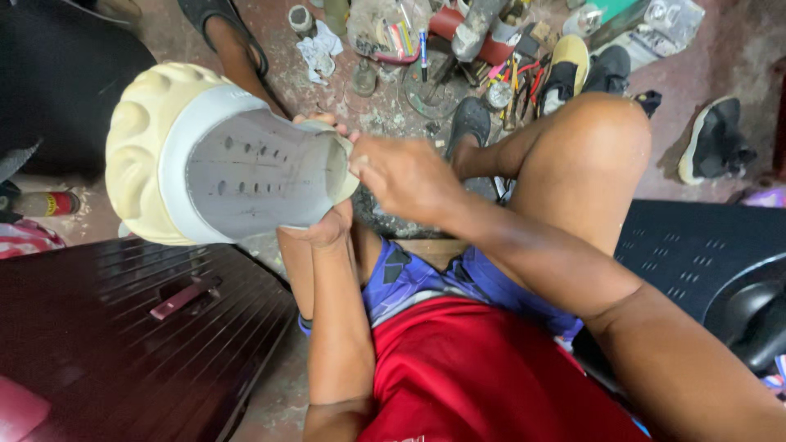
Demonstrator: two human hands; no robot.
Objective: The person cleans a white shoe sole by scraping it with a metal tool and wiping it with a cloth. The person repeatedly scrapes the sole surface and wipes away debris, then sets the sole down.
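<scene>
Gritty workshop floor [720,49], tools scattered; left hand [327,225] gripping sole [229,155], right hand [405,176] pinching its edge.

The big cream-and-grey rubber shoe sole [221,155] fills the space ahead of the left hand [327,225] and right hand [405,176]. Beyond it, scattered tools and pens [458,57] crowd the concrete floor [720,49]. The raised bare knee [594,155] blocks the right; a dark ribbed chair seat [106,327] bounds the left.
</scene>
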